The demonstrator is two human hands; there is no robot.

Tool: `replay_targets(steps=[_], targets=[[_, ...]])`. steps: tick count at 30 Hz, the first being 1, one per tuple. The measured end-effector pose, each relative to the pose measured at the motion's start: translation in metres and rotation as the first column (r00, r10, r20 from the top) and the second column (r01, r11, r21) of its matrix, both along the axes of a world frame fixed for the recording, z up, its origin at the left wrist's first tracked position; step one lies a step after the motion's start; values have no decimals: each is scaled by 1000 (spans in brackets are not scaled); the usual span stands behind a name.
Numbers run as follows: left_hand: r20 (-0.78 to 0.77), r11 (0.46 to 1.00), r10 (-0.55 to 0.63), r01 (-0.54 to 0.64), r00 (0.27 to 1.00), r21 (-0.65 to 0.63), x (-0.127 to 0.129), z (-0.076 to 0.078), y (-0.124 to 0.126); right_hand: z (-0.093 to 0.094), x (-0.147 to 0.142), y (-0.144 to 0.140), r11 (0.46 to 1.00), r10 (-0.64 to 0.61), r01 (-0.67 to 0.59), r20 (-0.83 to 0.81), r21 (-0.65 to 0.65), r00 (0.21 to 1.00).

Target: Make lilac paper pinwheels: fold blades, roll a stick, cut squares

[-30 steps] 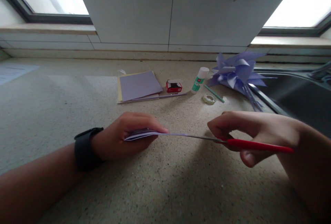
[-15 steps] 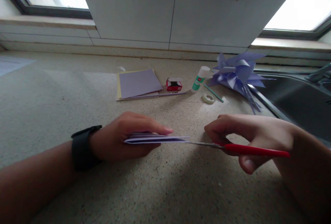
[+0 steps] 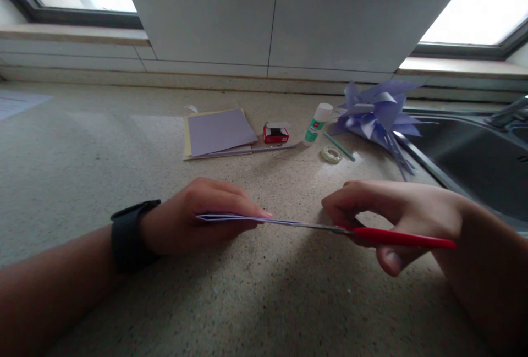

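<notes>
The left hand (image 3: 198, 217) grips a folded lilac paper (image 3: 231, 218) between thumb and fingers, held flat just above the speckled countertop (image 3: 264, 302) at near centre. The right hand (image 3: 396, 219) is closed around the red handles of the scissors (image 3: 371, 233); the blades reach left and meet the paper's right edge. Whether the blades are parted or shut cannot be told — they are seen edge-on.

Hazards, as judged from this position:
- The left fingertips lie close to the blade tips. A deeper cut along the present line could reach them.
- The paper is several layers thick. The layers could slip against each other under the blades and give a ragged or skewed cut.
- The paper is held at one end only, so the free end may flex and the blades may fold it rather than shear it.

Orientation: the paper's long axis runs left–right, roughly level, with its free end pointing right toward the scissors. The scissors lie on nearly the same line, tips pointing left.

Farther back on the countertop lie a stack of paper sheets (image 3: 218, 132), a small red box (image 3: 275, 133), a glue stick (image 3: 317, 117), a tape roll (image 3: 331, 154) and a lilac paper flower (image 3: 377, 115). A sink (image 3: 474, 159) occupies the far right.
</notes>
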State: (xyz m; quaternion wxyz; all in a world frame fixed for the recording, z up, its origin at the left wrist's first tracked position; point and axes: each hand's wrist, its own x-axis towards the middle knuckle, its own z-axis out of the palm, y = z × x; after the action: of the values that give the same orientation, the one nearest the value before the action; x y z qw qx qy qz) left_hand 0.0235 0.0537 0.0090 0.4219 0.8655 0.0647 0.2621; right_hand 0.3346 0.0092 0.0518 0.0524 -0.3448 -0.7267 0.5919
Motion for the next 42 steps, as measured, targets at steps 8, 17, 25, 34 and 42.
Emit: replay_targets(steps=[8, 17, 25, 34, 42], targets=[[9, 1000, -31, 31, 999, 2, 1, -2, -2, -6, -5, -1, 1000, -4, 3, -67, -23, 998], [15, 1000, -23, 23, 1000, 9, 1, -2, -2, -7, -5, -2, 999, -3, 2, -30, -39, 1000], [36, 999, 4, -5, 999, 48, 1, 0, 0, -7, -1, -1, 998, -27, 26, -12, -50, 1000], [-9, 999, -13, 14, 1000, 37, -2, -1, 0, -9, 1, -1, 999, -34, 34, -15, -15, 999], [-10, 995, -1, 3, 1000, 104, -1, -1, -2, -6, 0, -1, 999, -39, 39, 1, -22, 999]])
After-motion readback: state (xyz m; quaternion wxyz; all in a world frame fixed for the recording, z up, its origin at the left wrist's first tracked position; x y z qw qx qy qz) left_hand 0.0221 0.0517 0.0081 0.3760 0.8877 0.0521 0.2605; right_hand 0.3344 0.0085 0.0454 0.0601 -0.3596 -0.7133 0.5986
